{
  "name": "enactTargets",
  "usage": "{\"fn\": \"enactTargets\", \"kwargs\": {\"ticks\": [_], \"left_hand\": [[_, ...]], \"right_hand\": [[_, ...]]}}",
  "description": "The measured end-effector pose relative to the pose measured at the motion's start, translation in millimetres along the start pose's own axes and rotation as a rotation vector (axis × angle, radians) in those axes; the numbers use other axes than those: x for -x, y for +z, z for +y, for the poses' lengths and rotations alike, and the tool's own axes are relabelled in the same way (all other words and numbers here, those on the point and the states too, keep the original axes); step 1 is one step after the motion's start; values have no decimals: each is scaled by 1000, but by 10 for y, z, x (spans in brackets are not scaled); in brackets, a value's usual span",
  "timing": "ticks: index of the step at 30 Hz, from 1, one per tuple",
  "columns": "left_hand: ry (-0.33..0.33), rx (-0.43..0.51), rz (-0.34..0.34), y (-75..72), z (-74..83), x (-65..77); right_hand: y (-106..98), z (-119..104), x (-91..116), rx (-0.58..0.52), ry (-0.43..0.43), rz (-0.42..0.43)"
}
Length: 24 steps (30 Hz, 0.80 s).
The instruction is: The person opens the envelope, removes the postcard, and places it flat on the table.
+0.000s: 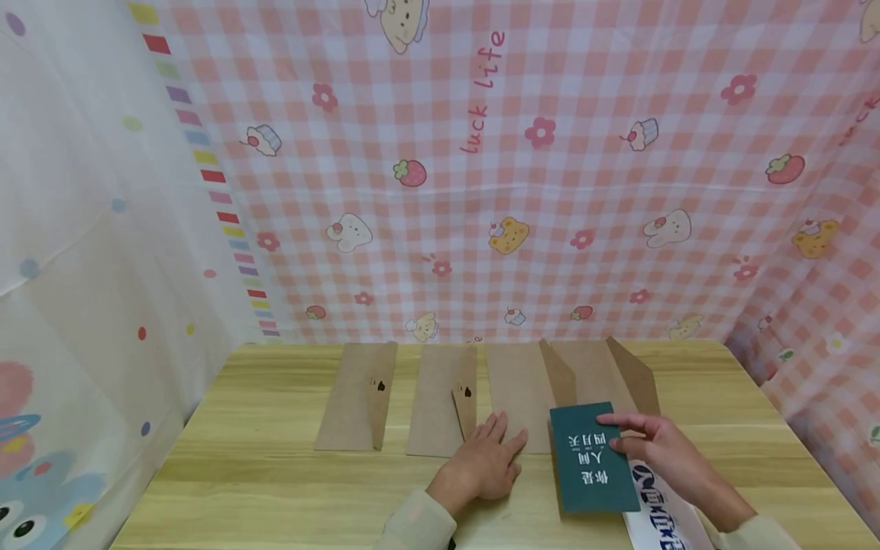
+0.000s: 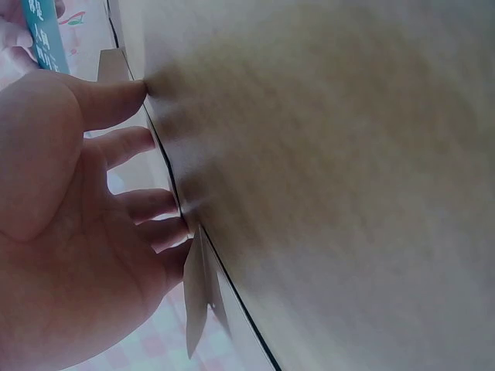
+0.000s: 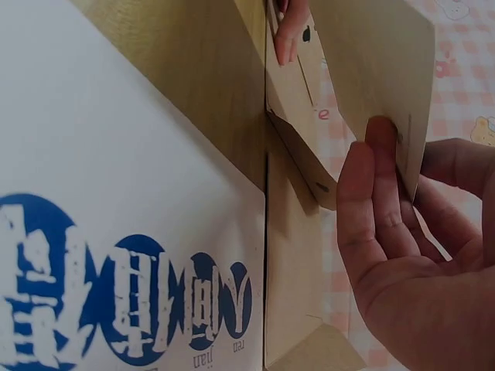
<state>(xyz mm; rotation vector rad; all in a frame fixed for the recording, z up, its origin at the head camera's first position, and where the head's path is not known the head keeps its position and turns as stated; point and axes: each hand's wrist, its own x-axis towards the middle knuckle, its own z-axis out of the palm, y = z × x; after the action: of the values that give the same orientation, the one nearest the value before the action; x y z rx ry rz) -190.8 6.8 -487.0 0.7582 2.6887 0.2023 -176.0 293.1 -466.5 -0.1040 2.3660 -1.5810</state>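
Note:
Several brown kraft paper envelopes lie in a row on the table. My left hand [image 1: 481, 467] rests palm down with fingers spread, fingertips on the lower edge of the third envelope [image 1: 516, 382] from the left. My right hand [image 1: 670, 456] pinches a dark green card [image 1: 574, 451] with white Chinese characters between thumb and fingers. In the right wrist view the card's back [image 3: 379, 58] is pale. The card overlaps the lower part of the rightmost envelope [image 1: 584, 370]. Flaps on the two right-hand envelopes stand open.
A white packet [image 1: 660, 510] with blue round characters lies partly under my right hand. Two left envelopes [image 1: 351, 389] have flaps folded over, with small dark marks. The wood-grain table [image 1: 275, 489] meets a pink checked cloth [image 1: 440, 206] at the back.

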Motion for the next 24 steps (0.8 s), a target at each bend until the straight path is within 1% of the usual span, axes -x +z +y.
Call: {"fn": "enactTargets", "kwargs": {"ticks": [9, 16, 19, 24], "left_hand": [[-3, 8, 7, 10, -10, -8], [-2, 7, 8, 8, -7, -1], [-3, 9, 6, 7, -8, 0], [-2, 11, 10, 12, -12, -1]], "right_hand": [[26, 67, -20, 18, -36, -73], [78, 115, -33, -38, -83, -136], [111, 127, -35, -40, -86, -139], [156, 135, -34, -15, -65, -133]]}}
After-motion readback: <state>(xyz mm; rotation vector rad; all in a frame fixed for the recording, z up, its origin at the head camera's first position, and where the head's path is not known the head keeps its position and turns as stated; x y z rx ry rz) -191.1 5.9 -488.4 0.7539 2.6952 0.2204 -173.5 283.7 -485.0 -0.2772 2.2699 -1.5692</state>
